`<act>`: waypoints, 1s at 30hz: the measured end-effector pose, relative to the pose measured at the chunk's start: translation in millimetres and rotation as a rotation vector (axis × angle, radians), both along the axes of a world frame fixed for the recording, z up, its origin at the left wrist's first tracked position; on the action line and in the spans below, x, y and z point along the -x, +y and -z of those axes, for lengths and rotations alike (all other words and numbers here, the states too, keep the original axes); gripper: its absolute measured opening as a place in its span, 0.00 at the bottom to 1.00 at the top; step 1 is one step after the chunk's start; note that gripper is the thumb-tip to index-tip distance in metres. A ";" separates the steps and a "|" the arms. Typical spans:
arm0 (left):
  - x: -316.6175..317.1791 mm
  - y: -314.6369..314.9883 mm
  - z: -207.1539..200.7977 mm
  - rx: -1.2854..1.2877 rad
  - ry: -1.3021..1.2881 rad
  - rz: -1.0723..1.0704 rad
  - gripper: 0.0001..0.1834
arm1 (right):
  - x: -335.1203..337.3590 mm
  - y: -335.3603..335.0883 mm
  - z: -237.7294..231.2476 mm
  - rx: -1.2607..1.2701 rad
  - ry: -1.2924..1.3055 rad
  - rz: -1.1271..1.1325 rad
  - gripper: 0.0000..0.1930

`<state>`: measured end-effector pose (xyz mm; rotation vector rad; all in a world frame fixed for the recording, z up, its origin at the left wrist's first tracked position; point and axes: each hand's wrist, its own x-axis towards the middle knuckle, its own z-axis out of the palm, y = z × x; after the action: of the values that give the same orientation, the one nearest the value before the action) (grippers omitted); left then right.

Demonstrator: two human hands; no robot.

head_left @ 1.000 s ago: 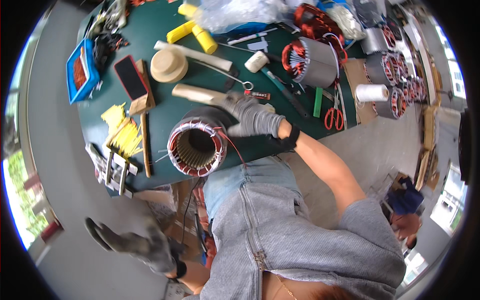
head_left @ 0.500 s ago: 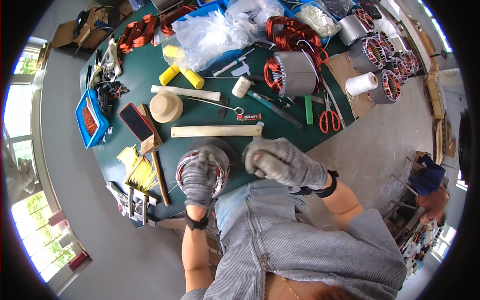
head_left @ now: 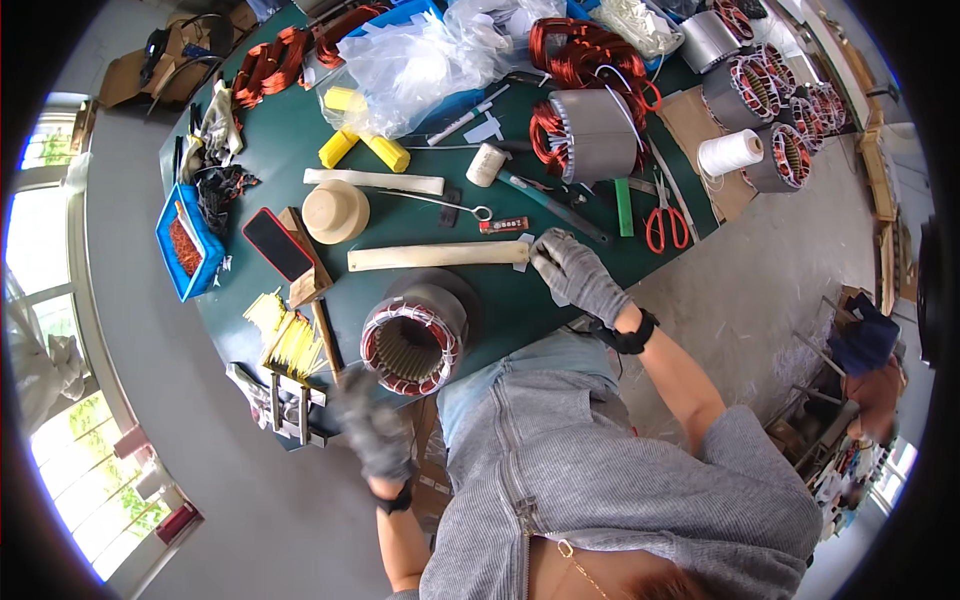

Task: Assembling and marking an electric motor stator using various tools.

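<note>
A grey motor stator stands near the table's front edge, its bore facing me and its copper windings laced with white cord. My left hand, gloved in grey, is off the table edge just below and left of the stator; motion smears its fingers. Farther right, my gloved right hand is at the right end of a long pale flat strip. Its fingers are bent and pressed together beside a small whitish piece; whatever they hold, if anything, is hidden.
Behind the strip lie a white-headed mallet, a hooked rod and red-handled scissors. A phone, a cream round block and yellow sleeving are on the left. Another stator and a thread spool stand farther back.
My left hand has come off the stator, moving down and left, which uncovers its bore. My right hand has reached forward and right, to the strip's end.
</note>
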<state>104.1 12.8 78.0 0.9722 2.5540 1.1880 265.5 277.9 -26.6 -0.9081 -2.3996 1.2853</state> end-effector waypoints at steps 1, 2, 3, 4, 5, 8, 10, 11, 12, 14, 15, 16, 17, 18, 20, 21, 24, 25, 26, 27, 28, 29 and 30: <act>5.3 -1.3 26.2 0.217 0.230 0.332 0.23 | 4.9 3.9 0.3 -0.084 -0.074 -0.008 0.08; 2.5 7.3 38.7 0.355 0.317 0.469 0.21 | 9.4 6.3 5.0 -0.077 -0.066 -0.028 0.09; -1.4 13.5 48.9 0.497 0.404 0.602 0.20 | 14.1 6.6 7.8 -0.075 -0.058 -0.039 0.09; -1.3 10.4 60.6 0.502 0.407 0.591 0.20 | 16.9 6.3 7.0 -0.068 -0.088 -0.084 0.09; -1.4 7.4 74.2 0.536 0.395 0.602 0.19 | 18.6 6.2 7.8 -0.062 -0.119 -0.128 0.10; -1.7 4.6 93.8 0.499 0.424 0.583 0.18 | 21.0 7.0 10.0 -0.070 -0.128 -0.178 0.11; -4.7 4.4 96.3 0.456 0.479 0.534 0.18 | 25.3 9.4 12.5 -0.038 -0.128 -0.191 0.11; -6.7 2.5 98.6 0.457 0.481 0.532 0.18 | 28.9 10.2 14.7 -0.039 -0.126 -0.192 0.11; -8.2 -0.1 102.7 0.442 0.520 0.499 0.18 | 34.0 10.3 17.5 -0.014 -0.090 -0.175 0.10; -11.1 5.2 103.5 0.414 0.555 0.438 0.18 | 58.3 12.2 28.8 -0.015 0.091 -0.144 0.10; -12.7 8.7 104.4 0.418 0.560 0.429 0.18 | 73.4 16.1 32.8 0.167 0.071 -0.098 0.10; -14.0 8.2 106.1 0.384 0.558 0.399 0.18 | 98.8 18.4 24.5 0.357 0.052 -0.062 0.11; -14.8 11.2 106.5 0.340 0.558 0.377 0.17 | 126.8 28.3 37.8 0.787 0.126 -0.054 0.13; -15.8 16.1 104.7 0.327 0.561 0.373 0.16 | 150.7 34.1 46.5 0.919 0.309 0.028 0.19; -18.8 14.1 102.9 0.330 0.540 0.350 0.17 | 197.1 45.6 41.5 1.140 0.392 0.260 0.28; -19.0 15.6 103.2 0.324 0.495 0.346 0.17 | 215.4 53.4 59.1 1.138 0.384 0.318 0.28; -21.9 18.3 103.6 0.301 0.512 0.318 0.16 | 241.0 72.5 103.2 0.264 -0.042 0.237 0.26; -23.0 17.9 105.5 0.284 0.532 0.309 0.16 | 245.0 76.6 115.7 -0.202 -0.275 0.208 0.25; -25.0 17.3 106.1 0.296 0.563 0.303 0.18 | 242.1 82.1 109.5 -0.163 -0.343 0.200 0.25; -26.0 15.3 108.8 0.301 0.559 0.279 0.18 | 241.3 89.6 125.2 -0.234 -0.226 0.223 0.19; -27.9 10.8 113.2 0.298 0.543 0.287 0.17 | 238.9 94.4 129.7 -0.203 0.008 0.236 0.16; -29.0 9.6 113.5 0.295 0.527 0.292 0.17 | 236.1 99.1 123.2 -0.197 0.058 0.206 0.13; -29.8 7.8 114.1 0.310 0.513 0.276 0.18 | 233.2 100.6 118.5 -0.027 0.127 0.172 0.11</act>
<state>133.9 20.5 -36.1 1.6435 2.7153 0.4927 32.3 378.5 -145.1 -0.9714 -2.1852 1.2056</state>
